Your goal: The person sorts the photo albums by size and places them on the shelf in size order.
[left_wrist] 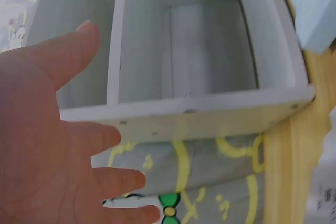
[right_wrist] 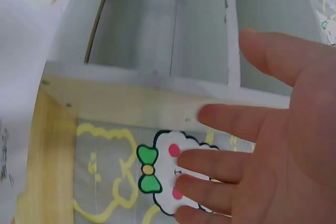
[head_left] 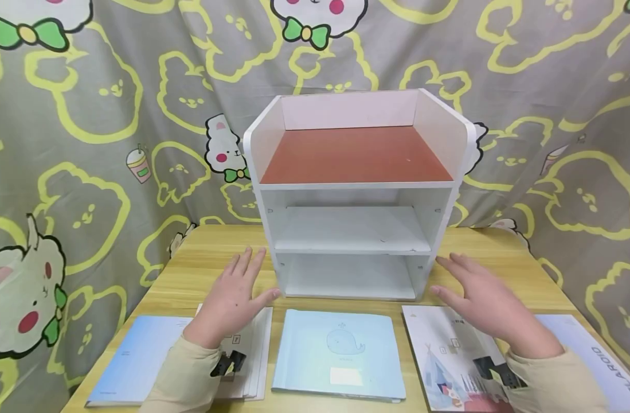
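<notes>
A small white shelf unit (head_left: 353, 229) with a reddish-brown top panel (head_left: 356, 155) stands on the wooden table. My left hand (head_left: 232, 301), fingers spread, hovers by its lower left side, above a stack of white booklets (head_left: 255, 344). On the other side my right hand (head_left: 485, 304) is held out with straight fingers, over a white book with a tent picture (head_left: 438, 355). Neither hand holds anything. In the left wrist view the left hand (left_wrist: 58, 114) is beside the shelf's side panel (left_wrist: 210, 116); the right wrist view shows the right hand (right_wrist: 262, 129) likewise.
Between the arms lies a light blue album with a whale drawing (head_left: 315, 350). A blue book (head_left: 139, 350) is at the far left, and a pale blue album marked POLAROID (head_left: 578, 338) at the far right. A patterned grey curtain (head_left: 180, 74) hangs behind the table (head_left: 206, 246).
</notes>
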A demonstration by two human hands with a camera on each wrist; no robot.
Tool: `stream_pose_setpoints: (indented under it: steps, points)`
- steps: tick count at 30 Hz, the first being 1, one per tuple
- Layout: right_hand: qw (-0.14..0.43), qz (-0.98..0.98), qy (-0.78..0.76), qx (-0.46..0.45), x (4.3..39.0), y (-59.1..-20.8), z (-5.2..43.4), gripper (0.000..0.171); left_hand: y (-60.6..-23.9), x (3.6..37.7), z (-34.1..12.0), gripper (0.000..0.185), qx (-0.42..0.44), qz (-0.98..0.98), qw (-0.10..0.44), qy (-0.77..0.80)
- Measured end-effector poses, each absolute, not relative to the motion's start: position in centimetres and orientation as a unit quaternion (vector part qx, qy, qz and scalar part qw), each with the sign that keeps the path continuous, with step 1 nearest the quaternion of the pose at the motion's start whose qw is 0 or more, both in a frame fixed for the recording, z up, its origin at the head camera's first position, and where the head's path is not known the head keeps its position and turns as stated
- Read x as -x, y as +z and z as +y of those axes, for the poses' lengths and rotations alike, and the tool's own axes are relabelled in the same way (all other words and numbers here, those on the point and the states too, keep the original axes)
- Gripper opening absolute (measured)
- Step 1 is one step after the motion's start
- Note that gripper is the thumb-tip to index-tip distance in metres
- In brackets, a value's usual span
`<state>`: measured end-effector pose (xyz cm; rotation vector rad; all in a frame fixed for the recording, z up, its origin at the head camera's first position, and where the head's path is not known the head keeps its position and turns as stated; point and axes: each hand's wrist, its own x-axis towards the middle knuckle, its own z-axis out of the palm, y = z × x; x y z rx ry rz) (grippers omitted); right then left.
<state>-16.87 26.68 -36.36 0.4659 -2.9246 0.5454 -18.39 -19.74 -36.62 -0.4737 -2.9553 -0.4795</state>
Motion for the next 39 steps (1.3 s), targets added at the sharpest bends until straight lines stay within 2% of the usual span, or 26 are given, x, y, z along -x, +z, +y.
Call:
stream_pose_setpoints:
  steps: [6, 10, 14, 18, 23, 32, 39]
  points:
    - [0.034, -0.964, 0.215, -0.152, 16.2, -36.4, 25.8, 0.075, -36.9, 17.8, -19.2, 0.098, 0.15, -0.961, 0.01, -0.234]
    - [0.019, -0.949, 0.266, -0.17, 15.7, -37.0, 25.0, 0.06, -37.2, 17.5, -19.2, 0.096, 0.147, -0.947, -0.027, -0.285]
    - [-0.043, -0.921, 0.33, -0.203, 15.3, -37.9, 23.1, 0.055, -37.9, 17.1, -19.2, 0.092, 0.142, -0.928, -0.083, -0.335]
    - [-0.102, -0.903, 0.359, -0.211, 15.1, -38.8, 21.0, 0.064, -38.7, 17.0, -18.9, 0.09, 0.143, -0.915, -0.125, -0.357]
    - [-0.129, -0.898, 0.369, -0.203, 14.7, -39.7, 19.6, 0.069, -39.6, 16.7, -18.4, 0.089, 0.153, -0.916, -0.139, -0.344]
    - [-0.144, -0.908, 0.321, -0.229, 13.9, -40.5, 17.9, 0.062, -40.9, 16.2, -17.9, 0.081, 0.156, -0.931, -0.157, -0.29]
    - [-0.15, -0.913, 0.298, -0.235, 13.6, -41.0, 17.7, 0.059, -41.3, 15.9, -17.5, 0.076, 0.175, -0.937, -0.148, -0.264]
